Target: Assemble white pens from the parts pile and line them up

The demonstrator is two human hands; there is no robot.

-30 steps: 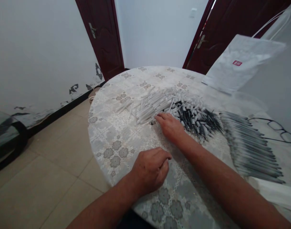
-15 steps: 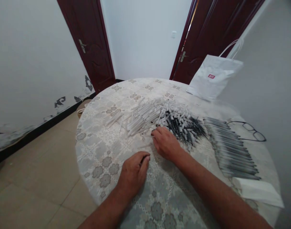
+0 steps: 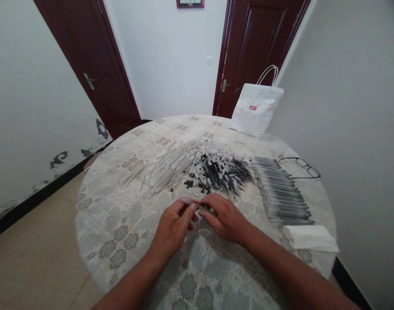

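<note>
My left hand [image 3: 176, 224] and my right hand [image 3: 223, 215] meet over the near middle of the table. Both are closed on a slim pen [image 3: 188, 200], pale at its left end; the fingers cover much of it. Just beyond them lies a loose heap of pen parts: whitish pen barrels [image 3: 171, 165] on the left, dark refills [image 3: 214, 174] on the right, and pale caps [image 3: 221, 150] behind. Small black plugs [image 3: 193, 184] are scattered at the heap's near edge. To the right, several pens [image 3: 281, 189] lie side by side in a row.
Eyeglasses [image 3: 302, 168] rest beyond the row of pens, and a folded white paper or cloth [image 3: 311, 238] lies at its near end. A white paper bag [image 3: 257, 110] stands at the back right. A patterned cloth covers the round table [image 3: 119, 215].
My right hand has come back from the heap's near edge to my left hand, and both now grip the pen. The camera view has turned to the right.
</note>
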